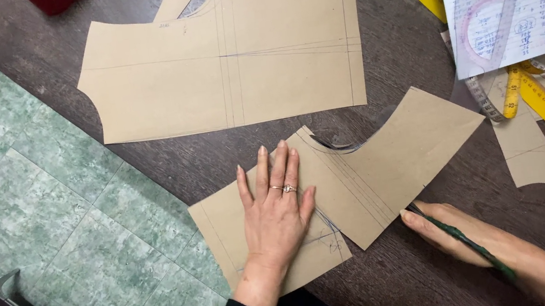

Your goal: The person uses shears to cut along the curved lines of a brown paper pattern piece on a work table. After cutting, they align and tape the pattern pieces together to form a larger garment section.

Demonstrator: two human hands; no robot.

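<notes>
**Pattern piece pinned flat, pencil at its edge**

Right hand point(462, 237) partly cut off at 5 o'clock; grips a green pencil point(470, 244), tip at the brown paper pattern piece point(385, 159), table centre. Left hand point(274, 205) flat, fingers spread wide, pressing the piece. Pencil lines under palm hidden.

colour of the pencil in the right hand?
Dark green. The pencil lies along the right hand, tip at the brown paper pattern piece. Head view, the only one.

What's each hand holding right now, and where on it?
The right hand grips a dark green pencil along its shaft, tip at the brown paper pattern piece's edge. The left hand holds nothing; it presses flat on that piece.
</notes>
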